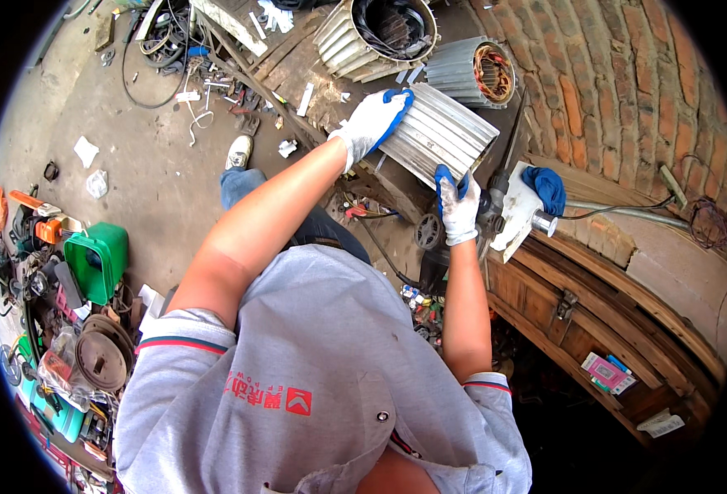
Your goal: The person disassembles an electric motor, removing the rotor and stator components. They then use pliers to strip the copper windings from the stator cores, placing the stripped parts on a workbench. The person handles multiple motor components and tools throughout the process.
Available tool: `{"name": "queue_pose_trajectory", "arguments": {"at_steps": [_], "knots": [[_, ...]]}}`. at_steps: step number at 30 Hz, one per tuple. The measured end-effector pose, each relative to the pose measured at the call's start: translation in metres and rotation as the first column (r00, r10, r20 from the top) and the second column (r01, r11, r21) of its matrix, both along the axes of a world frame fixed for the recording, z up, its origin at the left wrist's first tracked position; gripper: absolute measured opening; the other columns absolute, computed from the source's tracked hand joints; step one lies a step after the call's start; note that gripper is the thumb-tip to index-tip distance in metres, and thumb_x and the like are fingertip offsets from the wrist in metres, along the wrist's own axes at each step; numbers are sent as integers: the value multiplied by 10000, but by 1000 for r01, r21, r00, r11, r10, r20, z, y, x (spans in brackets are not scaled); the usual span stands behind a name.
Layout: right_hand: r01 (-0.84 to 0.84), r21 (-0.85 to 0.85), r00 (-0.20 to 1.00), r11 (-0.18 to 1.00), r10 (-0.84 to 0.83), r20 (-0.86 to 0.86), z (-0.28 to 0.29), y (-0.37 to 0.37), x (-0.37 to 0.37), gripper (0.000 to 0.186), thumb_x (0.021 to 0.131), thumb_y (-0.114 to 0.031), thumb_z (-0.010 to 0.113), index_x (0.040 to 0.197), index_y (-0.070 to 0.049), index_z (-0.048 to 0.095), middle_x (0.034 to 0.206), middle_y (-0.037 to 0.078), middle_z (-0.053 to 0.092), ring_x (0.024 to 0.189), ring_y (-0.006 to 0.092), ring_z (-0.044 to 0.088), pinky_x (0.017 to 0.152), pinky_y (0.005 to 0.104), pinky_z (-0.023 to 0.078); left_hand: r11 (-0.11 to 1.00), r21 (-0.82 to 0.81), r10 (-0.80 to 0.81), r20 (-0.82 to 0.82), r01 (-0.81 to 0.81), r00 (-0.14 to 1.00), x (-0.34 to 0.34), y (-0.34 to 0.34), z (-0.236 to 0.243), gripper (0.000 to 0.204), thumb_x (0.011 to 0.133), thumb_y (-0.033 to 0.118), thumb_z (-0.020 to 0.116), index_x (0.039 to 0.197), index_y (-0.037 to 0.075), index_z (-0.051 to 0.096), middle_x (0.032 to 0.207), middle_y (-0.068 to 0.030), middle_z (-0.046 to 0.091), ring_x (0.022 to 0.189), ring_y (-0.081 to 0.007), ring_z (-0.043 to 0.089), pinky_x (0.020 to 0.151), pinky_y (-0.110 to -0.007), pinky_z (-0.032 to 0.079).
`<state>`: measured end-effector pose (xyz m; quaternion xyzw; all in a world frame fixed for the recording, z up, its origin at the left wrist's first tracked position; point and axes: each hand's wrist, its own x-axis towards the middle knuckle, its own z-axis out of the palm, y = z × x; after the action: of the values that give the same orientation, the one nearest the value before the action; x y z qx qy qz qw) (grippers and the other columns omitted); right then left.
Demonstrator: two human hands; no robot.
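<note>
A silver finned motor housing (pixel 439 136) lies tilted on its side at the edge of the wooden bench, between my two gloved hands. My left hand (pixel 377 123), in a white glove with blue palm, is closed over its left end. At the near right corner, my right hand (pixel 459 209), gloved the same way, grips the lower edge with fingers and thumb. Just behind it lies another finned motor housing (pixel 462 72) with copper windings showing at its open end. A bigger finned housing (pixel 343 41) stands farther back, with dark windings inside.
A vise-like dark metal fixture (pixel 490 210) stands right of my right hand, near a blue cloth (pixel 544 191). A brick wall (pixel 602 90) rises beyond. Wooden drawers (pixel 577 313) are at right. Cables and scraps lie on the floor; a green bucket (pixel 100 262) stands among tools at left.
</note>
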<state>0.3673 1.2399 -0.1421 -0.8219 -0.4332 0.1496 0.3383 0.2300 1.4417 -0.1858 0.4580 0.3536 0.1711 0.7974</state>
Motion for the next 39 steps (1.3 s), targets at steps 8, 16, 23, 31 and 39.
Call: {"name": "queue_pose_trajectory", "arguments": {"at_steps": [8,16,23,31,39], "knots": [[-101,57,992,993,105,-73,24,22,-19,383,842,-208,676,1113,47,584,974,188,665,861,266,649,793,353,489,987,147,-47,-66,56,997,-35,7,0,430,925,315,561,1206,-11,563,1062,-80,642,911,-131,596,800,-258,473],[-18,78,982,997,3,190,30,61,-70,312,814,-260,710,935,16,627,844,191,652,744,350,628,699,395,493,843,-103,536,91,-528,839,-101,46,15,408,939,234,535,1259,-17,501,1122,-143,610,1002,-212,605,910,-329,479],[-11,-12,901,1000,15,434,21,75,-83,509,759,-390,703,943,77,619,821,239,650,779,383,632,789,443,489,769,617,355,-198,-165,914,-54,134,64,756,779,339,727,1322,-79,406,1072,-167,630,988,-175,590,884,-262,449],[67,-18,915,998,-54,400,27,74,-82,547,780,-443,670,960,72,628,843,254,654,824,379,635,833,435,482,636,723,212,-501,271,839,-16,184,52,563,714,282,730,1135,-63,589,980,-225,671,903,-316,662,835,-346,509],[55,-91,930,994,-18,366,35,88,-77,489,772,-467,655,909,-1,592,769,173,657,782,320,634,875,403,450,704,493,-423,-287,511,859,-60,244,65,399,765,24,671,1153,-33,597,942,-59,691,801,-96,631,769,-248,520]]}}
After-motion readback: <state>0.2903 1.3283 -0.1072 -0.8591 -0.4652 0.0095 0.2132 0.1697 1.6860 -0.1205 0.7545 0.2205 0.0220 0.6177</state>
